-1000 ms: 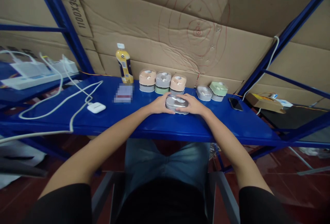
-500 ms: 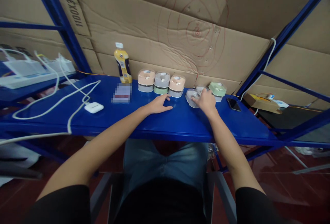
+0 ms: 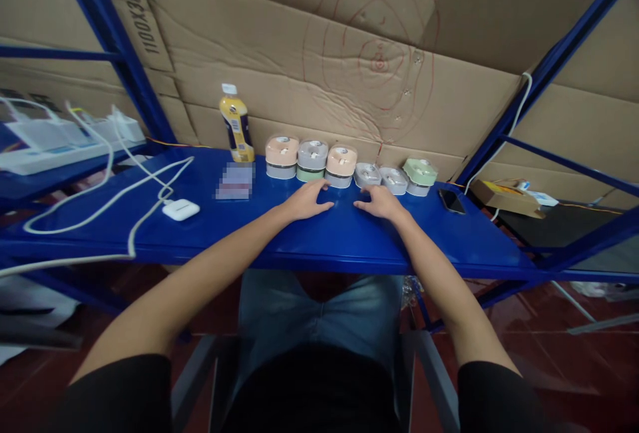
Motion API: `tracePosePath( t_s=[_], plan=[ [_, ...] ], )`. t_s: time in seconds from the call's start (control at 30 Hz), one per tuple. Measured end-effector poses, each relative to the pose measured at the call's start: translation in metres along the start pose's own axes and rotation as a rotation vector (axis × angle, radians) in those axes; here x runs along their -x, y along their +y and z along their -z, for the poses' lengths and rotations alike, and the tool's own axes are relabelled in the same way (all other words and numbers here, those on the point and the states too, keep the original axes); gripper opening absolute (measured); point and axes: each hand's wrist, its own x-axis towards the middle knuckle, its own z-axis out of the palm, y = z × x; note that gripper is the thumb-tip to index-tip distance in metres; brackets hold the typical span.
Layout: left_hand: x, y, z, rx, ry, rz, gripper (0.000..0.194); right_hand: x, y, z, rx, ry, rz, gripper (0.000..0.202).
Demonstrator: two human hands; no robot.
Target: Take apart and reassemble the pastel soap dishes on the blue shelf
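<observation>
My left hand (image 3: 306,201) rests on the blue table, empty, thumb and fingers apart. Opposite it, my right hand (image 3: 380,202) is also open and holds nothing. Just behind its fingers sits a low grey container (image 3: 368,174) in clear plastic, beside a second grey container (image 3: 393,181). Stacked pairs flank them: a green container (image 3: 421,171) over a grey one on the right, a peach container (image 3: 341,159) over a grey one on the left. Behind my left hand, a grey container (image 3: 313,153) tops a green one. Leftmost, another peach container (image 3: 282,149) lies over grey.
A yellow bottle (image 3: 236,124) stands at the back left, with a pixelated item (image 3: 234,181) before it. White earbud case (image 3: 180,209) and cables (image 3: 114,201) lie left; a phone (image 3: 452,201) lies right. Cardboard (image 3: 279,54) backs the blue table (image 3: 329,247).
My right hand has let go of the grey container and drawn back toward me and left. That container now sits in the row beside the peach stack. My left hand has stayed put.
</observation>
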Motion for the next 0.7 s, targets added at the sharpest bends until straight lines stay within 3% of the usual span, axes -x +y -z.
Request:
tracePosePath(
  t_s=[0.1,0.2,0.3,0.4,0.6,0.7],
  plan=[
    [-0.022,0.019,0.003,-0.116,0.164,0.024,0.062,0.0,-0.004,0.0,-0.01,-0.014,-0.018,0.041],
    [-0.066,0.042,0.002,-0.177,0.298,0.108,0.07,0.0,-0.007,0.001,0.007,-0.005,-0.037,0.037],
    [-0.115,0.063,-0.006,-0.186,0.328,0.28,0.086,-0.001,-0.007,0.002,-0.005,-0.011,-0.051,0.035],
    [-0.147,0.077,-0.014,-0.243,0.248,0.403,0.093,-0.002,-0.007,0.003,-0.017,-0.022,-0.057,0.034],
    [-0.157,0.089,-0.023,-0.443,0.149,0.63,0.081,-0.001,-0.013,0.006,0.018,-0.044,-0.079,0.038],
    [-0.148,0.094,-0.021,-0.516,0.166,0.581,0.079,-0.001,-0.015,0.008,0.024,-0.042,-0.107,0.037]
  ],
)
